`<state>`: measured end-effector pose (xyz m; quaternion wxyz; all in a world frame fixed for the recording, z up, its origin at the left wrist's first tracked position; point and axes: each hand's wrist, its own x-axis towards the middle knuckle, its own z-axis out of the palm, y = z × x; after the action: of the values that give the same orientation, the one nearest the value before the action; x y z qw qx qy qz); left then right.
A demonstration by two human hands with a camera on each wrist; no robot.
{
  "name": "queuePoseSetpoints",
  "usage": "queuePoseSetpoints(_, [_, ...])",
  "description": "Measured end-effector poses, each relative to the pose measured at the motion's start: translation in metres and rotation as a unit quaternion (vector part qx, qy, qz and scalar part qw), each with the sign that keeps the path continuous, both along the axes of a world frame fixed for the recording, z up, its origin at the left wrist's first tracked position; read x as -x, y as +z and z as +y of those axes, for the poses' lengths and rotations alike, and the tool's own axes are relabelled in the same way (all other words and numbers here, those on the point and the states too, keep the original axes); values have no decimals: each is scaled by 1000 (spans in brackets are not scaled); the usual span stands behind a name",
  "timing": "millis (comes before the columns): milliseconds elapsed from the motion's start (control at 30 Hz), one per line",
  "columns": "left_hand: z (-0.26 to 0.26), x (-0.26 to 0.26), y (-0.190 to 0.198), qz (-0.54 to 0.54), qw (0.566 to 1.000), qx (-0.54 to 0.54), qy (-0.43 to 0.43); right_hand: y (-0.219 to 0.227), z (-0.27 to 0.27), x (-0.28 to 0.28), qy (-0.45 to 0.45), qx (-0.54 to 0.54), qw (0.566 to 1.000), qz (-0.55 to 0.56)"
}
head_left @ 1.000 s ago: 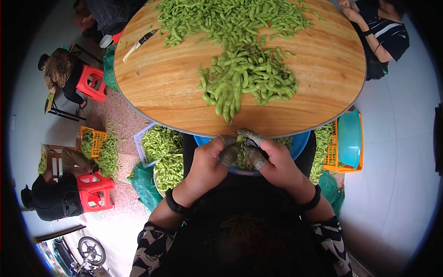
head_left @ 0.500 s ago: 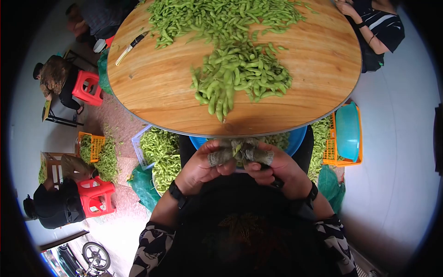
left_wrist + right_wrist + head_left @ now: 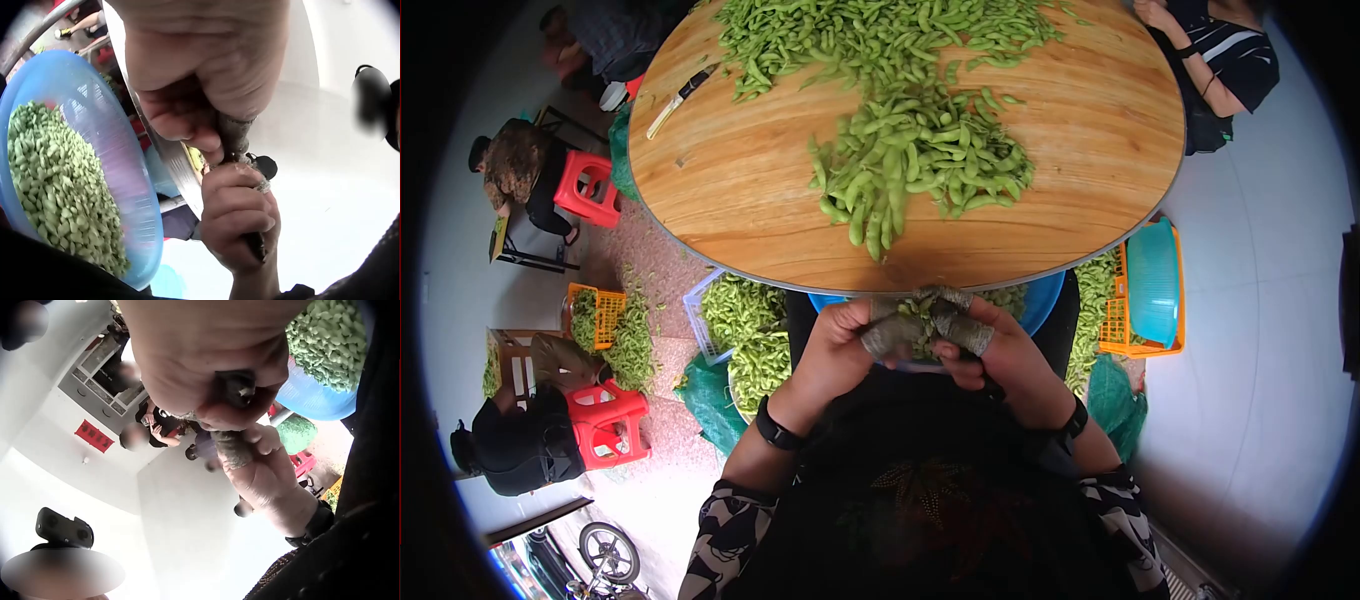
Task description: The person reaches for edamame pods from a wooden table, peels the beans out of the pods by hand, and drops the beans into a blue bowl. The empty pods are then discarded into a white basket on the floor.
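In the head view my hands meet just off the table's near edge, over a blue basket (image 3: 1048,305). My left hand (image 3: 838,345), with grey wraps on thumb and finger, pinches a green soybean pod (image 3: 921,309). My right hand (image 3: 1003,350), wrapped likewise, works against the pod with its thumb and forefinger. Its other fingers curl round a dark-handled tool (image 3: 237,387), whose end (image 3: 255,245) sticks out below the fist in the left wrist view; its working end is hidden. Shelled green beans (image 3: 65,187) lie in the basket.
Heaps of soybean pods (image 3: 925,155) cover parts of the wooden table (image 3: 730,210). A knife (image 3: 680,103) lies at its left. Crates of pods, including a lilac one (image 3: 700,320), flank my legs. A teal basin (image 3: 1152,285) stands at right; people sit on red stools (image 3: 587,187) at left.
Both hands drew back from the table edge toward my body, then shifted slightly forward again. They stay together around the pod, fingers moving over it.
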<state>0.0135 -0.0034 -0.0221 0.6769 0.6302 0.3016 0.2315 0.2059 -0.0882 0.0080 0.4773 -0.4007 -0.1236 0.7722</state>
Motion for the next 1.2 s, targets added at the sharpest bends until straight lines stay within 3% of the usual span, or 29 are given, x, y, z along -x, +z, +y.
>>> queuePoseSetpoints(67, [0,-1,-7,-179,965,190,26,1,-1,1,5,-20,1000,-15])
queuePoseSetpoints(233, [-2,-8,-18,-123,980,146,59,-26,0,7,21,-118,984,-133])
queuePoseSetpoints(267, [-3,-9,-19,-94,980,155,79,-46,3,15,-24,-259,928,-266])
queuePoseSetpoints(300, [-5,-10,-17,-94,980,156,80,-49,6,20,-67,-389,833,-387])
queuePoseSetpoints(333, [-6,-13,-14,-85,974,175,116,-48,7,19,-65,-390,833,-387])
queuePoseSetpoints(400, [-7,-16,-10,-77,966,194,152,-37,9,16,-35,-460,694,-553])
queuePoseSetpoints(433, [-7,-17,-9,-86,962,202,162,-33,8,14,-34,-461,693,-553])
queuePoseSetpoints(500, [-7,-16,-10,-97,957,210,173,-24,5,11,87,-471,632,-609])
queuePoseSetpoints(533, [-6,-14,-14,-110,958,186,188,-17,4,12,89,-472,630,-610])
queuePoseSetpoints(600, [-6,-6,-14,-125,957,163,204,-4,6,16,115,-436,669,-591])
queuePoseSetpoints(633, [-3,8,-9,-129,966,165,151,-8,10,18,118,-437,668,-591])
queuePoseSetpoints(667, [0,21,-6,-133,972,166,99,-16,17,20,-4,-434,641,-633])
queuePoseSetpoints(700, [0,33,-7,-134,972,165,102,-23,25,20,-127,-424,603,-664])
queuePoseSetpoints(800, [-3,70,-17,23,970,8,241,-27,50,15,-80,-378,547,-743])
queuePoseSetpoints(833, [-5,85,-23,85,951,-39,296,-28,59,15,-43,-346,519,-780])
queuePoseSetpoints(867, [-4,108,-34,240,914,-138,296,-31,70,19,-59,-342,534,-771])
queuePoseSetpoints(900, [-5,130,-44,362,847,-271,281,-31,75,21,-58,-345,536,-768])
queuePoseSetpoints(967, [-8,158,-52,473,771,-348,248,-31,83,24,-51,-345,507,-789])
queuePoseSetpoints(1000, [-12,162,-52,520,723,-375,257,-35,84,24,-71,-360,514,-776])
queuePoseSetpoints(1100, [-12,159,-47,507,707,-419,262,-40,80,22,-59,-318,551,-770])
queuePoseSetpoints(1200, [-2,110,-21,344,818,-375,266,-35,82,24,-65,-318,535,-780])
